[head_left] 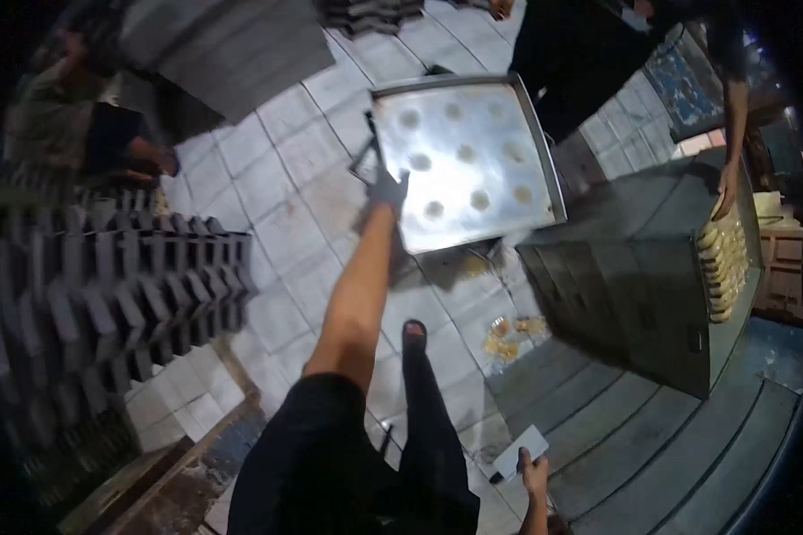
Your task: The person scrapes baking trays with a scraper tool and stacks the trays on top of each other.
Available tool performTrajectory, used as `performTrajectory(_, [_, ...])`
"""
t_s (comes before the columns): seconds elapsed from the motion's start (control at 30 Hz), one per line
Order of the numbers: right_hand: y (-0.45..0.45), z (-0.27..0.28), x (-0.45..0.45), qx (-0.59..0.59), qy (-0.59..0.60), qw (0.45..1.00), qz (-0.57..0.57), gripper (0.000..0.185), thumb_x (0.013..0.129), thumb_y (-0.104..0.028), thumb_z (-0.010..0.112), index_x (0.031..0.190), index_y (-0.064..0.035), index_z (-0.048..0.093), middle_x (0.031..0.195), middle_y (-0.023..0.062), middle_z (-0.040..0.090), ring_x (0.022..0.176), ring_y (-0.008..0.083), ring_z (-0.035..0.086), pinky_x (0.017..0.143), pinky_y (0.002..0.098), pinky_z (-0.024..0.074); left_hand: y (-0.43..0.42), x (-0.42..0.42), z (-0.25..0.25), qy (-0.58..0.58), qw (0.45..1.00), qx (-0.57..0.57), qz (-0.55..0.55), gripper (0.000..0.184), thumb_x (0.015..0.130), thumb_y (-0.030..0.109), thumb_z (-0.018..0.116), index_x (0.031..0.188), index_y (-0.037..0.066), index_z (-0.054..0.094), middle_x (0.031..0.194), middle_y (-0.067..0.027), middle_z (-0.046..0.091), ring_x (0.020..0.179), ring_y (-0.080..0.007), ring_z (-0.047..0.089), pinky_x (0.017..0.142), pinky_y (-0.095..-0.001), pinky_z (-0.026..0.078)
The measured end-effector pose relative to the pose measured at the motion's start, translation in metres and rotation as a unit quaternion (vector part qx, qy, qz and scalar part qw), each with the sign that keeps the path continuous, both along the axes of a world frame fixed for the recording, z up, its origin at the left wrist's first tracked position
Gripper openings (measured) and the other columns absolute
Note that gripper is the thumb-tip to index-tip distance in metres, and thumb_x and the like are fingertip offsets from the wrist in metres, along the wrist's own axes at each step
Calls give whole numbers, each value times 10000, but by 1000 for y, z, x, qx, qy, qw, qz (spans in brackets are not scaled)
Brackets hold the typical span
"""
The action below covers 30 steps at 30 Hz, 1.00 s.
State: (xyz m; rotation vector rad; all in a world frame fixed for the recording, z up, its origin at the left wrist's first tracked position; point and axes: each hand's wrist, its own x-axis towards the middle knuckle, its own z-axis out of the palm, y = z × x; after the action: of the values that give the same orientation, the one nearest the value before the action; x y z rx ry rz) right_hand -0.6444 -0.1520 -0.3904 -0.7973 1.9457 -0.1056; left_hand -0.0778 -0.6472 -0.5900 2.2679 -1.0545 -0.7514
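My left hand point(387, 190), in a grey glove, grips the left edge of a square metal tray point(443, 183), thumb over the edge. Raised rims run along the tray's far and right sides, and several round, dull spots mark its shiny surface. Down at the lower right, my right hand point(533, 468) is closed on a flat white rectangular piece point(521, 452) with a dark bit at its lower corner. I cannot make out its exact kind. It is held well apart from the tray.
Stacked dark metal pans point(134, 285) stand at left. At right, a person's hand point(727, 192) touches a row of pale dough pieces point(725, 263) by a grey metal cabinet point(625, 285). Yellowish scraps point(501, 343) lie on the tiled floor point(285, 214). Another person point(107, 134) is at upper left.
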Motion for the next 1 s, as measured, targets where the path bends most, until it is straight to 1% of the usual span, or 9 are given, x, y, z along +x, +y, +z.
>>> performTrajectory(0.07, [51, 2, -31, -10, 5, 999, -45, 407, 986, -348, 706, 1051, 52, 675, 931, 70, 703, 854, 142, 606, 781, 320, 495, -39, 5, -29, 33, 994, 27, 102, 515, 899, 399, 661, 1146, -52, 625, 1125, -301, 696, 1000, -414, 712, 885, -459, 565])
performTrajectory(0.17, [67, 15, -27, -37, -15, 995, -94, 338, 994, -278, 710, 1071, 48, 666, 969, 54, 692, 899, 128, 591, 826, 300, 481, -36, 45, -13, -134, 929, 78, -335, 190, 879, 165, 593, 778, 53, 708, 777, -178, 727, 770, -273, 741, 666, -406, 574])
performTrajectory(0.23, [49, 8, -12, -38, -52, 997, -36, 286, 991, -201, 711, 1128, 41, 646, 990, 52, 687, 901, 136, 592, 838, 310, 483, -6, 31, -19, 293, 939, -102, -149, 97, 820, 94, 611, 731, 57, 616, 674, -84, 595, 616, -198, 582, 566, -377, 490])
performTrajectory(0.27, [24, 14, 11, -49, -74, 996, -30, 315, 990, -203, 707, 1172, 40, 626, 1032, 69, 690, 923, 151, 606, 855, 320, 489, 2, 25, -28, 554, 813, -137, 113, 79, 789, 59, 617, 729, 54, 566, 635, -33, 513, 548, -162, 484, 525, -366, 442])
performTrajectory(0.37, [-43, 7, 64, -99, -143, 982, 70, 430, 964, -188, 698, 1286, 54, 549, 1202, 181, 672, 1096, 243, 656, 941, 376, 508, 119, -13, 130, 449, 854, -191, 178, 399, 771, 51, 564, 1165, -6, 550, 992, -107, 593, 869, -187, 550, 728, -347, 482])
performTrajectory(0.5, [-142, 130, 231, -302, -176, 903, 251, 422, 958, -218, 691, 1245, 49, 536, 1029, 266, 687, 983, 359, 716, 840, 416, 542, 304, -11, 302, 381, 823, -237, 348, 238, 814, 9, 527, 1041, 59, 579, 785, -9, 544, 627, -106, 480, 548, -270, 394])
performTrajectory(0.8, [29, 301, 529, -514, -316, 533, 593, 403, 829, -24, 646, 1226, -93, 652, 1104, 121, 692, 982, 334, 682, 851, 437, 558, 649, 45, 463, 350, 726, -421, 417, 60, 912, 78, 579, 946, 56, 623, 912, -31, 590, 853, -157, 582, 783, -306, 491])
performTrajectory(0.9, [79, 313, 583, -614, -295, 490, 544, 372, 830, -44, 635, 1200, -72, 662, 1061, 125, 696, 939, 312, 683, 803, 439, 565, 753, 68, 421, 202, 796, -443, 360, 140, 899, 64, 602, 1038, 56, 616, 972, -48, 614, 936, -179, 611, 840, -339, 521])
performTrajectory(1.0, [132, 356, 614, -634, -335, 477, 507, 331, 812, -44, 598, 1128, -74, 696, 1039, 118, 707, 920, 314, 690, 756, 417, 585, 811, 88, 437, 251, 744, -464, 410, 150, 882, 73, 625, 1029, 49, 634, 967, -66, 618, 945, -189, 601, 838, -347, 513])
